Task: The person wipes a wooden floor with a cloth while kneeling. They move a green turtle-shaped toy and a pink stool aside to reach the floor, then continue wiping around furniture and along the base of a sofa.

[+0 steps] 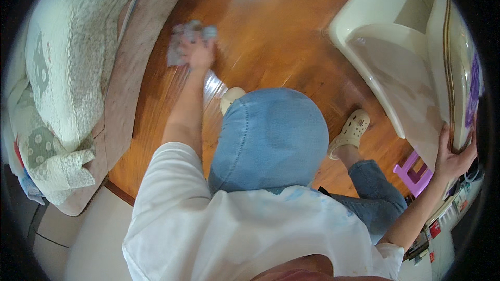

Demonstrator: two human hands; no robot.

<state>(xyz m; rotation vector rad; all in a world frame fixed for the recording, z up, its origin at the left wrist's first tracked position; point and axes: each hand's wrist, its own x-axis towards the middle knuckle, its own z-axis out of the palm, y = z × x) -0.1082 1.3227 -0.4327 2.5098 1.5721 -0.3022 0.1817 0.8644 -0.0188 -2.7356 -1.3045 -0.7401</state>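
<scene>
Fingers spread, my left hand [200, 54] presses a crumpled pale cloth [177, 51] against the glossy wood floor [265, 50]. Motion blurs both the hand and the cloth. On the far right, my right hand [455, 162] grips the gold-trimmed edge of a cream furniture top [439, 50], thumb on the near side; the fingertips are partly hidden. Below that top is a curved cream furniture base [371, 64] that meets the floor.
A bed with a quilted cover [74, 58] and a pinkish side panel [136, 50] borders the left. A purple plastic stool [412, 173] stands at lower right. My bent denim knee [273, 136] and a cream clog [353, 128] occupy the middle. Pale tiles [99, 218] begin at lower left.
</scene>
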